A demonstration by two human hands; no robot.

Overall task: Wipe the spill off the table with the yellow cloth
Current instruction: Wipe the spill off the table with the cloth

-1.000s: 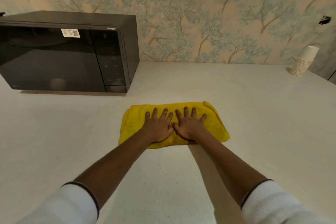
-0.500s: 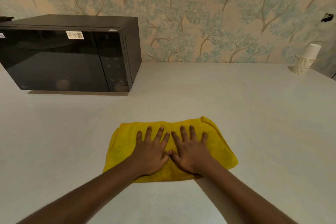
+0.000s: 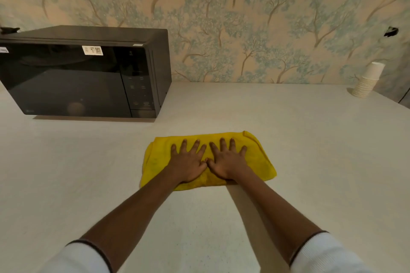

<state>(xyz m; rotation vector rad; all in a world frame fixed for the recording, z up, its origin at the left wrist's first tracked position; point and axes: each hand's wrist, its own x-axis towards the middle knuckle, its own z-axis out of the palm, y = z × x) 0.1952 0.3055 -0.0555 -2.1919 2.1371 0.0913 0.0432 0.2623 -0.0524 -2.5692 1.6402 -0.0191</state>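
Observation:
The yellow cloth [image 3: 260, 158] lies folded flat on the white table [image 3: 315, 139], a little right of the table's middle. My left hand [image 3: 188, 163] and my right hand [image 3: 227, 162] rest palm-down on it side by side, thumbs touching, fingers spread and pointing away from me. Both hands press on the cloth without gripping it. I see no spill on the bare table around the cloth; whatever is under the cloth is hidden.
A black microwave [image 3: 77, 77] stands at the back left against the wallpapered wall. A stack of white paper cups [image 3: 367, 83] sits at the back right corner, near the table's right edge.
Both hands slid the cloth toward me half a second ago and have now pushed it away again, back toward the middle of the table.

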